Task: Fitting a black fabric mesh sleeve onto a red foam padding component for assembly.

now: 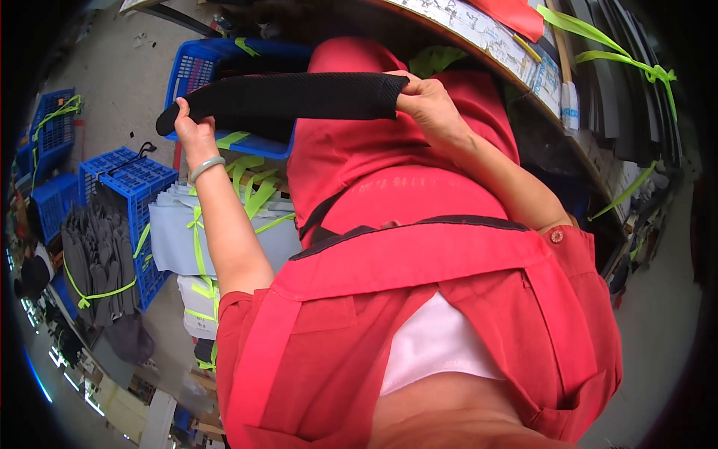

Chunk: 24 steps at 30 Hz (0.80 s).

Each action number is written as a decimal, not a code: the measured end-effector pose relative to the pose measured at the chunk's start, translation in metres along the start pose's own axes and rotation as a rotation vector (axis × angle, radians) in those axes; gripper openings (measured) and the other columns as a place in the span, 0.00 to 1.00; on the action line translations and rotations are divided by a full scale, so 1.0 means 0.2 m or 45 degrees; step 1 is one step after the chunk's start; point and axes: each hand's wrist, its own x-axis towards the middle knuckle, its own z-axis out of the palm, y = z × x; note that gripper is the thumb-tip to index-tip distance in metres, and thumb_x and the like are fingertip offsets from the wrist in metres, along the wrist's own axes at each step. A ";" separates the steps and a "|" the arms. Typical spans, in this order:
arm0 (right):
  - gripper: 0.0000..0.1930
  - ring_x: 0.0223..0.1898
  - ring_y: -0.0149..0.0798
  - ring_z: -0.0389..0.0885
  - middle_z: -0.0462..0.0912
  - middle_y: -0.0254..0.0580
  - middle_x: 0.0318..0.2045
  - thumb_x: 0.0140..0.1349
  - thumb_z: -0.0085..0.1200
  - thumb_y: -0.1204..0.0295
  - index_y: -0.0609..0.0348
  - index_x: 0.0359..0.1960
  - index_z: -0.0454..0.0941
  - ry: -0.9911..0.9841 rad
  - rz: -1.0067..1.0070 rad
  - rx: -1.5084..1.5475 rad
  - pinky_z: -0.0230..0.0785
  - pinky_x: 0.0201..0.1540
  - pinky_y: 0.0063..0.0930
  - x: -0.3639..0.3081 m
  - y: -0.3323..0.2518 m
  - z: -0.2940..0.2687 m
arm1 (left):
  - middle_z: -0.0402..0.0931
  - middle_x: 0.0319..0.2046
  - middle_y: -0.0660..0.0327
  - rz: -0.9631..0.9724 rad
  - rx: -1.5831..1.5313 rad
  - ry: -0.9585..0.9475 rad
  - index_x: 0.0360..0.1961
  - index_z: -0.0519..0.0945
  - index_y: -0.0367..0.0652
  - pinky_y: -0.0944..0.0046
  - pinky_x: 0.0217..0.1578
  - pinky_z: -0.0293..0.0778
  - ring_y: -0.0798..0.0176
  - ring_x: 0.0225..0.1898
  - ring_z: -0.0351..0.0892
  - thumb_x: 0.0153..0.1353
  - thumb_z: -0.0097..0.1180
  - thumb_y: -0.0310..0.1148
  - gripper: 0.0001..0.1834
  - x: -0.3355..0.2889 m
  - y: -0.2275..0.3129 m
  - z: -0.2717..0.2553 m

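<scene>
A long black strip of textured fabric [299,96] is stretched sideways between my two hands, above my lap and a blue plastic basket [191,63]. My left hand [196,133] grips it near its rounded left end, with the thumb on the near face. At the squared right end, my right hand [434,108] pinches the edge between thumb and fingers. Dark material lies inside the basket under the strip, partly hidden by it.
Grey-blue fabric bundles [176,232] tied with yellow-green strips stand left of my legs. Farther left are a blue crate [153,179] and a tied dark grey bundle [101,254]. A worktable [479,34] runs along the upper right, with dark sheets [609,82] beside it.
</scene>
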 end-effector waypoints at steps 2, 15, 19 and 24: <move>0.10 0.51 0.26 0.74 0.79 0.31 0.49 0.58 0.58 0.75 0.65 0.39 0.85 -0.030 0.004 -0.006 0.60 0.58 0.21 0.01 0.02 -0.01 | 0.81 0.38 0.52 0.017 0.010 0.039 0.40 0.79 0.36 0.53 0.46 0.79 0.50 0.41 0.82 0.62 0.59 0.41 0.17 0.00 0.00 0.00; 0.18 0.36 0.28 0.79 0.84 0.40 0.33 0.66 0.54 0.60 0.67 0.35 0.84 -0.436 0.203 -0.472 0.72 0.43 0.23 0.14 -0.06 -0.17 | 0.81 0.41 0.57 -0.473 0.239 -0.557 0.42 0.79 0.36 0.61 0.46 0.79 0.60 0.42 0.81 0.57 0.62 0.20 0.11 -0.71 -0.60 0.50; 0.26 0.30 0.26 0.77 0.82 0.34 0.32 0.66 0.51 0.50 0.66 0.43 0.81 -0.046 0.053 -0.562 0.72 0.38 0.19 0.26 -0.06 -0.11 | 0.81 0.37 0.57 -0.408 0.398 -0.610 0.41 0.79 0.35 0.59 0.44 0.80 0.60 0.39 0.82 0.57 0.62 0.21 0.11 -0.68 -0.55 0.49; 0.16 0.25 0.24 0.77 0.81 0.33 0.25 0.63 0.59 0.61 0.66 0.34 0.81 -0.232 0.097 -0.297 0.71 0.31 0.22 0.34 0.03 0.07 | 0.81 0.36 0.57 -0.500 0.466 -0.741 0.42 0.78 0.33 0.63 0.36 0.82 0.62 0.33 0.82 0.59 0.61 0.23 0.10 -0.85 -0.56 0.55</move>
